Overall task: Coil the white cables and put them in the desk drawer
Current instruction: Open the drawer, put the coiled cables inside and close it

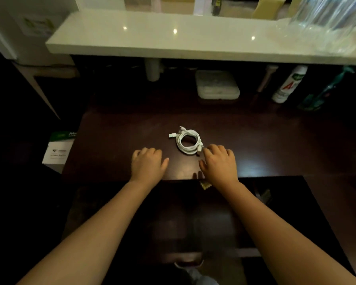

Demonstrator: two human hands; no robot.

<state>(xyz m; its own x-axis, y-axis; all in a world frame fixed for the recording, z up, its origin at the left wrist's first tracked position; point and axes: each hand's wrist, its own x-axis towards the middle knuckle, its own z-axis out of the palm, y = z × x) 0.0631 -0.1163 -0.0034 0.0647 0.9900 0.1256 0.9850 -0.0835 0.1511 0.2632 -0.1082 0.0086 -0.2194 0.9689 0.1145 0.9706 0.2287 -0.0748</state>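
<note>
Lying coiled on dark desk, white cables just fwd of both hands | hovering palm-down, left hand empty, fingers loose, apart from coil | reaching w/ right hand, fingertips at coil's near edge, not clamped yet | pinching across all loops advisable, keeping plug ends tucked | drawer state unclear, too dark.

A home, by the look of it — a dim private corner around a dark wooden desk. A pale stone ledge runs over the desk's far edge; beneath it stand a white spray can, a lidded plastic box and a green bottle — household clutter. A printed carton sits past the left edge.
</note>
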